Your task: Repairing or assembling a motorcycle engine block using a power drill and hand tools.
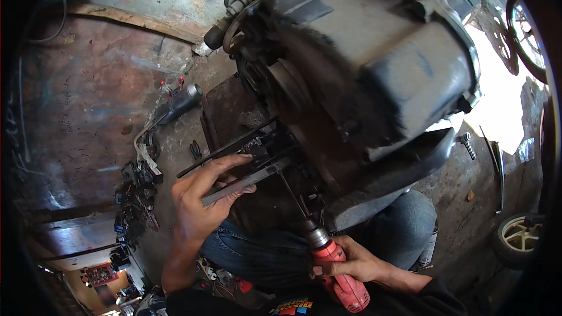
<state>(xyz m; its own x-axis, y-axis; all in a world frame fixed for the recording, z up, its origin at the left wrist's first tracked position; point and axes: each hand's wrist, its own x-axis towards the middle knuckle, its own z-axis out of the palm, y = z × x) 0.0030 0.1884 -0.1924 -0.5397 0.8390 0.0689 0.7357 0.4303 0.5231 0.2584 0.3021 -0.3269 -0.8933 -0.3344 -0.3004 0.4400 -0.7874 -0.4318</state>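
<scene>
A dusty black vehicle body (369, 41) fills the upper middle, with dark metal parts and frame beneath. My left hand (205, 199) is closed on a flat dark metal bar (239, 188) that runs up and right toward the machine; its index finger lies along the underside area near a second, thinner rail (196, 167). My right hand (357, 266) grips a red power drill (345, 289), its silver chuck (318, 235) pointing away from me. A long thin bit (291, 193) reaches from the chuck to the bar; whether its tip is in the metal I cannot tell.
A grey exhaust canister (181, 102) and piled dark parts (134, 193) lie at left beside a stained metal panel (82, 123). Wheels (515, 243), a spring shock (466, 145) and long rods (500, 175) are at right. My jeans-clad legs are under the machine's near edge.
</scene>
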